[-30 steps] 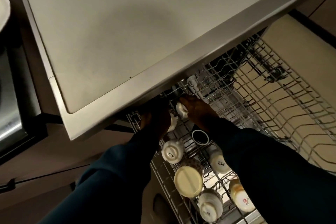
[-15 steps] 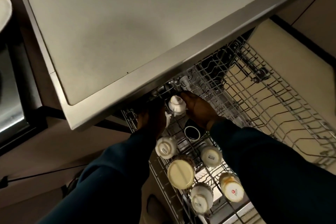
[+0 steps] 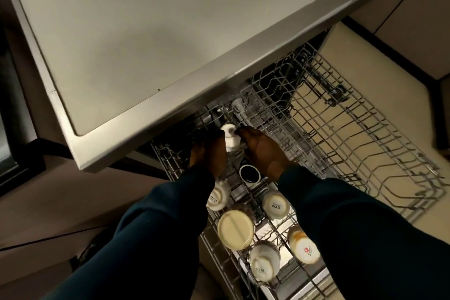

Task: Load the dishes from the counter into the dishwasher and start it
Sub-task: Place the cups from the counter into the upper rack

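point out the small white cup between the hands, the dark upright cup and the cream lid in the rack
small white cup (image 3: 229,138), head view, its side below the base
dark upright cup (image 3: 249,173), head view, its dark inside
cream lid (image 3: 235,229), head view, middle of its flat face

I am standing in a kitchen. A pale counter (image 3: 146,39) with a metal edge juts out above a pulled-out dishwasher rack (image 3: 341,143) of grey wire. Upturned cups (image 3: 276,203) and a cream bowl (image 3: 235,229) sit in the rack's rows. Beige cabinet fronts (image 3: 414,7) close in the right side.
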